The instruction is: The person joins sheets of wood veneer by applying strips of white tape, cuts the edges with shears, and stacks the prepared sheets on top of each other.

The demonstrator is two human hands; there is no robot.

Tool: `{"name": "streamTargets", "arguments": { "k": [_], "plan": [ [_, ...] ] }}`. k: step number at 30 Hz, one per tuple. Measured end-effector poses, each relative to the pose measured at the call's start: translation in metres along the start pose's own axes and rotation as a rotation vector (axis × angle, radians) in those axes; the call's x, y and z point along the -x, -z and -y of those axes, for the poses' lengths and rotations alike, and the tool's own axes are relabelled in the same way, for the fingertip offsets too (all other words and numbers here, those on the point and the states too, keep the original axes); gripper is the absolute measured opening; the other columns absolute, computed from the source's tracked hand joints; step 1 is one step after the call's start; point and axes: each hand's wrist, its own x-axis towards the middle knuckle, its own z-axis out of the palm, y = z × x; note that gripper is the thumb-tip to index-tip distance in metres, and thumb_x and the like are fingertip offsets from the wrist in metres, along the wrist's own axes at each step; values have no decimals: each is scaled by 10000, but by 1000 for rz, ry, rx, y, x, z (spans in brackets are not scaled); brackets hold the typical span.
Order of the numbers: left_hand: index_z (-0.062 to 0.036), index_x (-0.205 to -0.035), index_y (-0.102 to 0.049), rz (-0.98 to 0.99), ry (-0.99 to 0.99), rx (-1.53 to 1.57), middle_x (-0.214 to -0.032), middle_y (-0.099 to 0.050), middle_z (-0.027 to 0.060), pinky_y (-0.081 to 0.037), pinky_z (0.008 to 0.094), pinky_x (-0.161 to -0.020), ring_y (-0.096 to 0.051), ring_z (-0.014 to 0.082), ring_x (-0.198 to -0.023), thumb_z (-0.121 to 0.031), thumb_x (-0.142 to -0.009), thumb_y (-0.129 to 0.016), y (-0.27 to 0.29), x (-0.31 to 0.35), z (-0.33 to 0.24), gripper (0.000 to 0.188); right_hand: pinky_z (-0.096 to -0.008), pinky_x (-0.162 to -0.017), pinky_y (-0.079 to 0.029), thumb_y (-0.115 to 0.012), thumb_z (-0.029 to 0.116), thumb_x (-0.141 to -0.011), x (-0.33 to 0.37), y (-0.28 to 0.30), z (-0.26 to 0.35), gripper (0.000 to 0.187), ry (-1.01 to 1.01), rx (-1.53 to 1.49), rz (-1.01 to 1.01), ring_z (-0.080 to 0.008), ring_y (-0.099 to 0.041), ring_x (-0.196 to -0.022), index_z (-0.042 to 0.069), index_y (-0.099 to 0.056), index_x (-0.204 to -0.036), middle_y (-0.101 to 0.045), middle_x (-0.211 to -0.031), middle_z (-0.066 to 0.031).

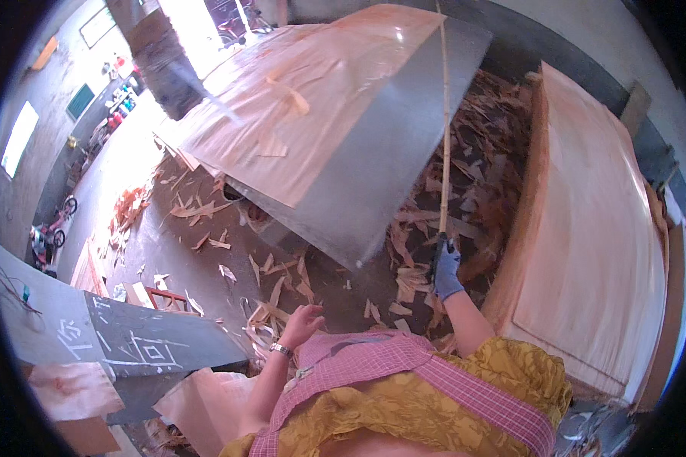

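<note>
My right hand point(447, 276), in a blue glove, is wrapped round the lower end of a long, thin bamboo pole point(446, 137). The pole reaches away from me, past the right edge of a large table with a smooth grey top point(373, 175). A broad, thin sheet of wood veneer point(312, 99) covers the table's left and far parts, with a few loose scraps lying on it. My bare left hand point(302, 323), a band on its wrist, hovers in front of my checked apron point(358, 369). It holds nothing, and its fingers are loosely bent and apart.
A tall stack of veneer sheets point(594, 244) stands close on my right. Veneer scraps point(484, 145) litter the floor between stack and table. At lower left is a grey block point(160, 335) with white marks. A pillar point(156, 61) rises beyond the table's far left.
</note>
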Motion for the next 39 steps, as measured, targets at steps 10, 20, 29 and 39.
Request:
{"name": "streamTargets", "arguments": {
  "k": [10, 20, 29, 39],
  "plan": [
    [-14, -1301, -546, 172, -101, 513, -1018, -679, 54, -540, 279, -744, -652, 132, -881, -350, -951, -628, 186, -159, 74, 492, -348, -411, -464, -565, 497, -952, 70, -345, -97, 410, -120, 127, 237, -193, -566, -490, 95, -635, -910, -579, -626, -42],
    [10, -758, -609, -132, 4, 227, -601, -593, 118, -478, 391, -581, -600, 208, -574, -449, -890, -637, 360, -270, 94, 478, -470, -892, -497, -705, 528, -802, -22, -496, -125, 739, 611, 1310, -468, -401, -633, -1029, -7, -506, -1272, -640, -1150, -237],
    [9, -782, -642, -65, -86, 200, -630, -587, 96, -458, 362, -602, -554, 156, -614, -447, -903, -631, 489, -371, 168, 472, -447, -788, -528, -711, 250, -787, -58, -532, -123, 454, 418, 859, -479, -361, -671, -867, -17, -576, -1129, -671, -965, -231],
    [17, -902, -644, 72, -72, 88, -804, -683, 210, -514, 441, -726, -689, 342, -804, -458, -877, -633, 581, -458, 214, 476, -229, -609, -458, -682, 123, -868, -46, -827, -36, 525, 325, 100, 161, -62, -528, -722, 36, -520, -1359, -586, -890, 31]
  ]
}}
